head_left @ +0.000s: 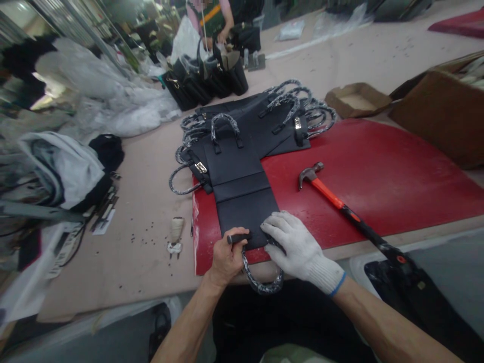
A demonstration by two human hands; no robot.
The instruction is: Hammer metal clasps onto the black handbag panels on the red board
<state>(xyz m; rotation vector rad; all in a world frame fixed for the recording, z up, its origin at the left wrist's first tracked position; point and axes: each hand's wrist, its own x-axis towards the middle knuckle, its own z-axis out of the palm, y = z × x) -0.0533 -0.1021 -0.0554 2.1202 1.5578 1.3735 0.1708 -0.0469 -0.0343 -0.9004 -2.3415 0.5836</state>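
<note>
Black bag panel lying flat on the red mat, its near end at the table edge and its wrapped handle hanging over. The gloved right hand, fingers spread flat, presses the panel's near corner and grips nothing; the bare left hand has its fingers curled tight round a short dark stub at the same edge. Best practice, as judged: keep the palm's weight on the panel so it cannot slide. The pale table carries a stack of like panels, finished bags, a cardboard box and a hammer; another person stands at the far end
</note>
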